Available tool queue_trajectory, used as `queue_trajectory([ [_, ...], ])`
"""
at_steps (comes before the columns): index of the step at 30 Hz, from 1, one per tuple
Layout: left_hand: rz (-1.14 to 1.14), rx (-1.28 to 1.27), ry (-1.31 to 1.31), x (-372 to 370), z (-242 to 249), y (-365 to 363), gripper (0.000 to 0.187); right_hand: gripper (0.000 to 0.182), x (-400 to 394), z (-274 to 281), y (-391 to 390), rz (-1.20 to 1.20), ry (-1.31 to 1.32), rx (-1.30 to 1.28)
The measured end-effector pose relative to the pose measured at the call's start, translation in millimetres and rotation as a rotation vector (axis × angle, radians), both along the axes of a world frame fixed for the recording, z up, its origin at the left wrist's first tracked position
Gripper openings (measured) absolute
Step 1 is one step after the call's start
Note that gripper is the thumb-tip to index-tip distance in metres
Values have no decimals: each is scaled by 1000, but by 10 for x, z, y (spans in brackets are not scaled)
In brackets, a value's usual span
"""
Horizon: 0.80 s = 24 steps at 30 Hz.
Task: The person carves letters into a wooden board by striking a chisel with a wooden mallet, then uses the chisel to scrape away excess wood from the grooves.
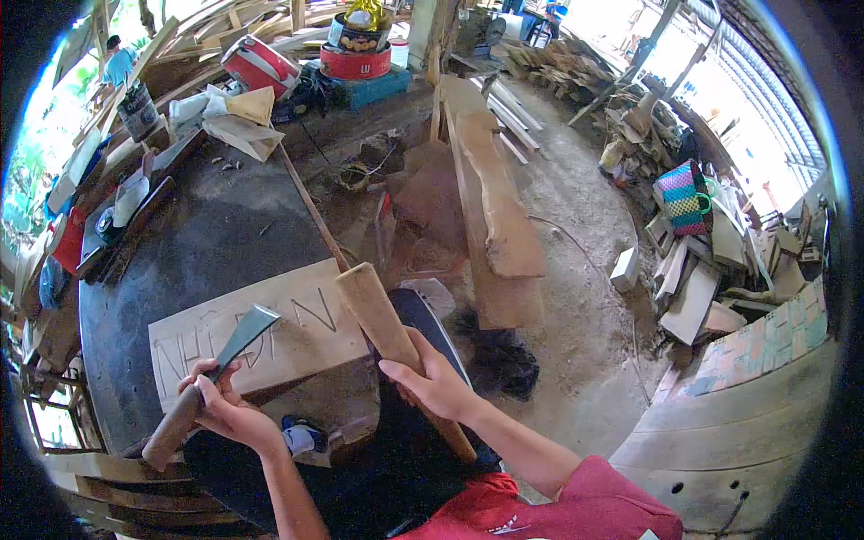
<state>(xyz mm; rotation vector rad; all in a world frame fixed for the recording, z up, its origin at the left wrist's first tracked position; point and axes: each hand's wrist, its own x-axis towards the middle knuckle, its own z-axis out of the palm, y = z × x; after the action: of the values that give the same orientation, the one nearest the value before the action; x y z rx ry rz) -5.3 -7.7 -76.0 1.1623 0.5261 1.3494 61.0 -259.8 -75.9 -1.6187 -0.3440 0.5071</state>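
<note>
A pale wooden board [288, 315] marked with large dark letters lies on the dark table [202, 216] in front of me. My left hand [225, 409] is closed around a chisel [236, 346], near where its wooden handle meets the flat metal blade. The blade points up and away over the lettering, overlapping part of it. In my right hand [432, 378] is a thick wooden stick [373, 310], gripped around its middle, its far end tilted up beside the board's right edge. The lower end of the stick passes down toward my lap.
Long planks [495, 198] lie beyond the table. A woven bag [684, 198] sits among wood scraps at right. Red tins [355, 63], a red-and-white bucket [261, 67] and paper [243, 121] crowd the back. A person in blue [119, 63] is far left.
</note>
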Motion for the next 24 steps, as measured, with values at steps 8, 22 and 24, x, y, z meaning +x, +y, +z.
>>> queue_trajectory([
  [8,39,56,60,-22,-118,59,21,56,-20,17,14,-26,-3,-11],
  [22,37,-2,43,0,-2,-15,22,60,-17,40,2,-22,12,-28],
  [24,37,-5,41,0,-3,-16,21,60,-20,39,6,-24,3,-24],
])
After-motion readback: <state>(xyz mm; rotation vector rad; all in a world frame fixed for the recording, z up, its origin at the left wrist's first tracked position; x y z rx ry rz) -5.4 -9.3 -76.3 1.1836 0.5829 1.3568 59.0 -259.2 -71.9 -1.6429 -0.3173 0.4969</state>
